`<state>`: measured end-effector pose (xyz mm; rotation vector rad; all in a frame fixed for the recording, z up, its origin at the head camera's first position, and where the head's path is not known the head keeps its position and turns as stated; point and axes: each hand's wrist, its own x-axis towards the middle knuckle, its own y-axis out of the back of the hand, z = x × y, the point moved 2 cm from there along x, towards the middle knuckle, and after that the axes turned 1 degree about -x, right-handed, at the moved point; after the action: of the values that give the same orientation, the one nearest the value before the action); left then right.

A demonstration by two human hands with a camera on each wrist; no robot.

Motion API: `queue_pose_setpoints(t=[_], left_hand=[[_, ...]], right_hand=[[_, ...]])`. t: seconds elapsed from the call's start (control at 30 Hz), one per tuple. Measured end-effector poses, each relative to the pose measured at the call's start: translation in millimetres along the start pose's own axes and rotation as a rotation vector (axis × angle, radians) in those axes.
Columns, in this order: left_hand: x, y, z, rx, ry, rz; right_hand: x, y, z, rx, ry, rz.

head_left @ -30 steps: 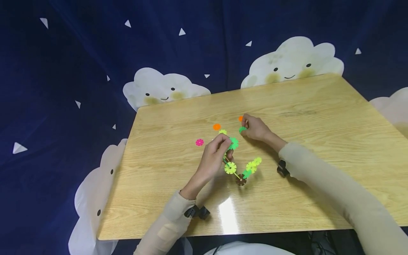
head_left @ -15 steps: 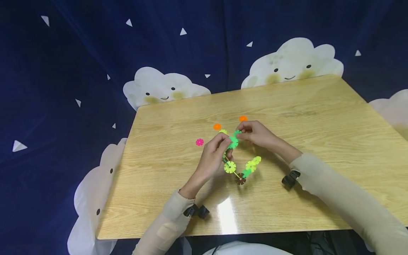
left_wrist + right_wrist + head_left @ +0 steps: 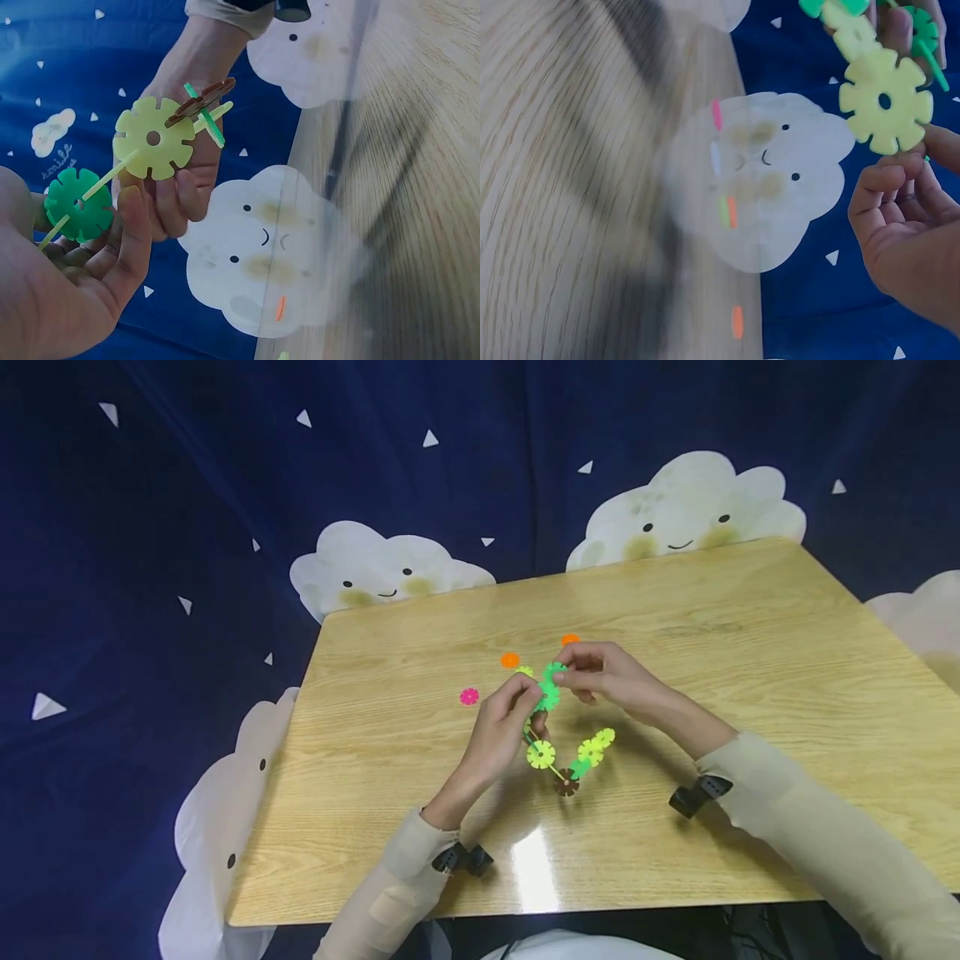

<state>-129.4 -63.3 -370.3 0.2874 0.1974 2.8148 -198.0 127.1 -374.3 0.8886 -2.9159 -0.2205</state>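
Chain of notched discs (image 3: 542,762) is held up above the tabletop (image 3: 750,693), roughly midway between its left and right edges. Behind everything spreads a navy curtain (image 3: 480,460) printed with white triangles; a smiling cloud (image 3: 693,506) meets the far edge toward the far right corner, and another cloud (image 3: 390,564) sits by the far left corner. The tabletop is pale wood grain, with a bright reflection by the near edge.

Two beige-sleeved arms reach in across the near edge, each with a black wrist camera. The left hand (image 3: 498,722) has thumb and fingertips closed in a pinch on a green disc (image 3: 550,700) at the chain's upper end. The right hand (image 3: 611,677) pinches a second green disc (image 3: 556,669) between thumb and forefinger, right at the first; whether the two are slotted together cannot be told.

Below the left hand the chain bends through a yellow disc and a brown disc (image 3: 562,787), then up through green to two more yellow ones toward the right edge.

Loose on the tabletop lie a pink disc (image 3: 469,696), nearest the left edge, a yellow disc (image 3: 524,672) just beyond the left hand, and two orange discs (image 3: 510,660) closer to the far edge.
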Motion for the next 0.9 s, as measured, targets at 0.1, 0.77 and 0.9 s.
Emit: queue_pose_setpoints(t=[0.1,0.77,0.9], left_hand=[[-0.5,-0.6,0.6,-0.001,-0.004,-0.002],[-0.1,-2.7,3.5,-0.029,0.007,0.011],[-0.5,-3.0,4.2,-0.037,0.004,0.009]], right_hand=[[-4.9,-0.7,-5.4,0.033,0.018,0.017],[-18.1,3.2,-13.2,0.149,0.201,-0.009],[-18.9,3.1,-12.5,0.132,0.208,-0.014]])
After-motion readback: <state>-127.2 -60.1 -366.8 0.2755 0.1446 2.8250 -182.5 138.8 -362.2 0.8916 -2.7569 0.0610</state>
